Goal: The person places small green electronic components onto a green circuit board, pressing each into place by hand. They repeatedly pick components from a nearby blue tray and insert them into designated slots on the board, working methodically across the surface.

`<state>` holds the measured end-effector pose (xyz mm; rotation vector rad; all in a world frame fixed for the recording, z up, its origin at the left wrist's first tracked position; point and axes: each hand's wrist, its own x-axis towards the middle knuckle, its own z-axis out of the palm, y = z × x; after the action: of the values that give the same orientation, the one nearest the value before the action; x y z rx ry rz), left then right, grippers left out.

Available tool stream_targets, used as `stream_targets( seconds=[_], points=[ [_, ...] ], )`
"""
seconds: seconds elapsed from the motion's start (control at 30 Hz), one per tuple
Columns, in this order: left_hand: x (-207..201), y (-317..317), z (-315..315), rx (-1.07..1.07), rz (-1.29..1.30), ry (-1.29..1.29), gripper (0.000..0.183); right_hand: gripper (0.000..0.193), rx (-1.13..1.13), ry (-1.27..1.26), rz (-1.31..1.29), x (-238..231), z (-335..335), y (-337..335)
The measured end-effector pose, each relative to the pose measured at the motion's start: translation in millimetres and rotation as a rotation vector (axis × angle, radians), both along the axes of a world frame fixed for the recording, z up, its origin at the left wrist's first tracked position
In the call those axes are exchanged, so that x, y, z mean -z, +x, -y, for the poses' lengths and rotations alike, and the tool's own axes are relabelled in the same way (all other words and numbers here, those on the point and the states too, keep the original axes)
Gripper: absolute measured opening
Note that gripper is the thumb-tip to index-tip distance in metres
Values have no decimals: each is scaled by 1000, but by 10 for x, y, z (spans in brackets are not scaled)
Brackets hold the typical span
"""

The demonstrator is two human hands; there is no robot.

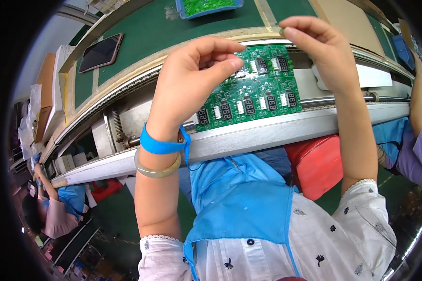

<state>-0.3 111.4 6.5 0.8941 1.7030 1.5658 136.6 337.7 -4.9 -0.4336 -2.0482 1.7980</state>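
Note:
A green circuit board panel lies across the metal rails before me, bearing black digit displays and white connectors in rows. My left hand is over its left part, thumb and index finger bent close together at the board's upper side; what they hold, if anything, is too small to make out. My right hand is raised just past the board's far right corner. Its thumb and index fingertip pinch a small green part. Small green parts stand on the board near its right edge. My left fingers hide the board's upper left.
A blue tray of small green parts stands on the green bench beyond the rails. A phone lies at the far left. A red stool is under the near rail. Other people work at both sides.

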Motion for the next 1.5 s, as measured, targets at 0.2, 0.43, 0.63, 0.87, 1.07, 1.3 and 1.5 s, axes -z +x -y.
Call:
stream_targets(
  seconds=[0.2, 0.43, 0.63, 0.87, 1.07, 1.3, 1.5],
  points=[
    [64, 1, 18, -13, 19, -5, 18, 23, -75, -159, -3, -44, 92, 103],
    [66, 4, 27, -39, 19, 15, 18, 20, -48, -104, -37, 102, 15, 139],
    [68, -3, 36, -56, -25, -27, 19, 18, -101, 20, -27, -7, 156, 130],
    [93, -2, 54, -32, -50, -29, 18, 20, -132, 198, 31, -16, 232, 180],
    [109, -10, 52, 4, -67, -8, 17, 20, -158, 605, 2, 4, 201, 245],
    [91, -4, 60, 2, -93, -57, 17, 21, -157, 741, -42, 79, 214, 248],
    [114, -10, 70, 0, -108, -64, 18, 21, -159, 848, -41, 95, 237, 236]
  ],
)
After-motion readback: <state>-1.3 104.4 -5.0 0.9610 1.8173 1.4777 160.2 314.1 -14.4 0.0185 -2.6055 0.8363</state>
